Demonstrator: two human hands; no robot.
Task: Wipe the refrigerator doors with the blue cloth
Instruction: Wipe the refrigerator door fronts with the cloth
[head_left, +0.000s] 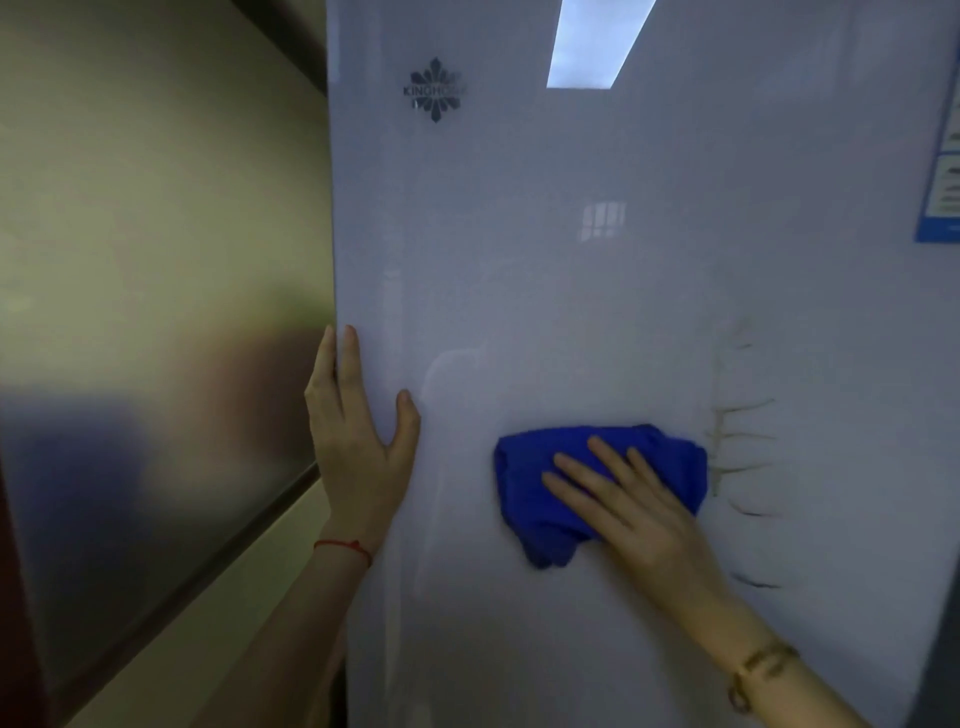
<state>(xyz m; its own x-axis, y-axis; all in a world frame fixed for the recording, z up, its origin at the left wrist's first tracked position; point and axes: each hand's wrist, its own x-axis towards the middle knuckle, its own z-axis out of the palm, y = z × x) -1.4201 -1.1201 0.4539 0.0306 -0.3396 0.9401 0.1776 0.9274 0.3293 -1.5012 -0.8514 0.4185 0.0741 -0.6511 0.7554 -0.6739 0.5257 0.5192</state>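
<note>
A glossy white refrigerator door (597, 291) fills most of the view. A bunched blue cloth (524, 483) lies pressed flat against it, low and right of centre. My right hand (639, 504) rests on the cloth with fingers spread, palm holding it to the door. My left hand (358, 431) grips the door's left edge, fingers wrapped round the side and thumb on the front. Dark and yellowish smear marks (737, 447) streak the door just right of the cloth.
A dark snowflake logo (435, 89) sits near the door's top left. A blue-bordered label (943, 171) is stuck at the right edge. A brushed metal wall panel (156, 312) stands close on the left of the refrigerator.
</note>
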